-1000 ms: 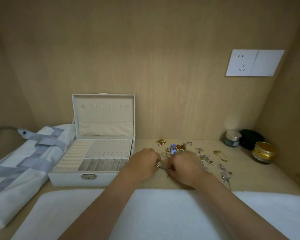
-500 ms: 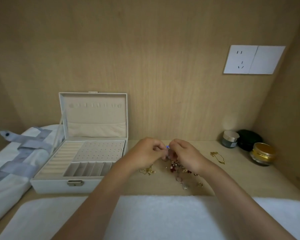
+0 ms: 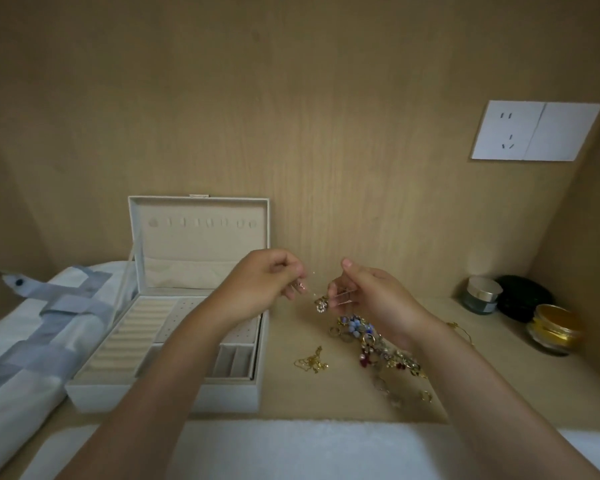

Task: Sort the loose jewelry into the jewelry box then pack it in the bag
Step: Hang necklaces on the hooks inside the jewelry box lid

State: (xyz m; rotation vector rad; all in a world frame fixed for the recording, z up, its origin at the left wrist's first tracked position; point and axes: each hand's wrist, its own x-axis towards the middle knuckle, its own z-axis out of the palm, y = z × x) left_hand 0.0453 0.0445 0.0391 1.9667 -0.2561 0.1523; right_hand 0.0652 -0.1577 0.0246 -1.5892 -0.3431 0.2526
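The left hand [image 3: 264, 282] and right hand [image 3: 371, 294] pinch the pendant chain [image 3: 321, 303] between them.

Bag [image 3: 25, 358] cut by left edge, forearm [image 3: 160, 382] hides jewelry box [image 3: 125, 344] front, necklace [image 3: 321, 303] blurred

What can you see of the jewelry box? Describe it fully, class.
The jewelry box is pale grey-white, leather-like outside and beige-lined, standing open on the shelf, lid upright. Inside: ring rolls left, a dotted earring panel, small compartments in front, no jewelry visible. The left forearm crosses above it.
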